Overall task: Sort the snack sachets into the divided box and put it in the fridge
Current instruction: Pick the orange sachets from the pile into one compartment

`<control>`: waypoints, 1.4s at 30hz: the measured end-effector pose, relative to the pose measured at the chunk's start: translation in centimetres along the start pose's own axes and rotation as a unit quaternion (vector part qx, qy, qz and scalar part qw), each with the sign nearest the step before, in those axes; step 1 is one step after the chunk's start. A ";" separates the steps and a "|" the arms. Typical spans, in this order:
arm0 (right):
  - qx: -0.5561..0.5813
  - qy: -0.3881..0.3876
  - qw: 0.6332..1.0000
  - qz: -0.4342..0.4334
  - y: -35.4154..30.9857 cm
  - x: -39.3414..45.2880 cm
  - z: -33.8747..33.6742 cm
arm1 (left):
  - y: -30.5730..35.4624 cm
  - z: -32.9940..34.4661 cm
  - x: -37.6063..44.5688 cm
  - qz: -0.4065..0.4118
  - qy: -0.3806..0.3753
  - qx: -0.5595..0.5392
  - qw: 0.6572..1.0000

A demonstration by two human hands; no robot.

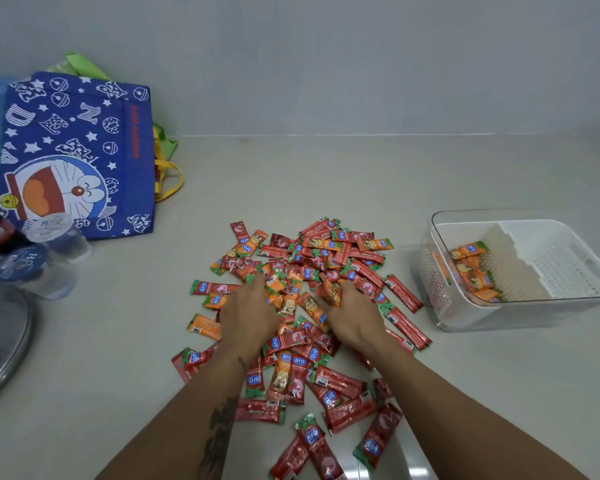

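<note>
A loose pile of red sachets (347, 379) and orange sachets (205, 325) lies spread over the counter in front of me. My left hand (248, 315) rests palm down on the pile's left-centre, fingers stretched forward among the packets. My right hand (355, 320) lies on the pile's right-centre and its fingertips pinch an orange sachet (331, 294). The clear divided box (440, 306) stands to the right with a white perforated insert. Several orange sachets (473, 271) lie in its left compartment; its other compartment holds nothing.
A blue cartoon tote bag (73, 150) leans against the wall at the back left. Two sealed water cups (54, 230) stand in front of it. A round metal lid (0, 337) sits at the left edge. The wall (326, 64) closes the counter's far side.
</note>
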State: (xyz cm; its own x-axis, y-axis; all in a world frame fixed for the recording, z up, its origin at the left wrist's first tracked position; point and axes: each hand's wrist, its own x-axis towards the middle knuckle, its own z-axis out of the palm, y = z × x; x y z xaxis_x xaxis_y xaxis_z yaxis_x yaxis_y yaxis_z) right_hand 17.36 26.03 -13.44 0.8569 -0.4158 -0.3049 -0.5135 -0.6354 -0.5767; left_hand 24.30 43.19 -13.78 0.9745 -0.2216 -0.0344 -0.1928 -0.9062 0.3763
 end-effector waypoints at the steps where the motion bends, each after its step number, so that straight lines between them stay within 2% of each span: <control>1: -0.009 -0.020 1.000 -0.001 -0.3 0.0 0.2 | -0.1 -0.1 0.0 -0.006 0.007 -0.003 1.000; 4: -0.091 -0.052 0.994 -0.012 -0.8 -0.5 1.3 | 0.1 -0.3 0.3 -0.003 0.016 -0.001 1.000; 7: -0.164 -0.011 0.986 -0.034 -0.9 -1.2 2.4 | 0.5 -0.5 0.5 0.014 0.020 -0.014 1.000; 9: -0.168 0.005 0.985 -0.033 -0.9 -1.2 2.4 | 0.8 -0.5 0.5 0.030 0.006 -0.008 0.999; 18: -0.044 0.006 0.999 0.009 0.5 -0.8 -0.7 | 2.4 1.1 -0.6 0.040 -0.059 0.053 0.996; 26: 0.054 -0.001 0.999 -0.001 2.4 -1.7 -2.2 | 3.7 1.6 -0.7 0.020 -0.044 -0.038 0.998; 29: 0.094 0.034 0.994 -0.035 2.7 -2.4 -3.1 | 4.1 0.8 -1.2 0.013 -0.025 -0.080 0.996; 33: 0.159 0.079 0.981 -0.082 2.0 -3.9 -5.5 | 5.1 -1.2 -2.0 0.059 0.027 -0.140 0.988; 38: 0.200 0.127 0.965 -0.115 1.0 -6.4 -9.9 | 7.4 -3.8 -2.9 0.069 0.049 -0.186 0.979; 42: 0.215 0.190 0.949 -0.128 1.7 -7.5 -14.8 | 10.5 -5.7 -4.4 0.123 0.046 -0.245 0.961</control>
State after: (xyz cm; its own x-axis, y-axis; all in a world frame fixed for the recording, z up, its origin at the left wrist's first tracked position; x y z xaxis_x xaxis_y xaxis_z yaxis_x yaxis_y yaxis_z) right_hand 9.37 18.46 -0.95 0.8311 -0.5396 0.1348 -0.1543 -0.4566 -0.8762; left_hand 18.60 36.71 -4.37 0.9168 -0.3541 0.1844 -0.3629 -0.5468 0.7546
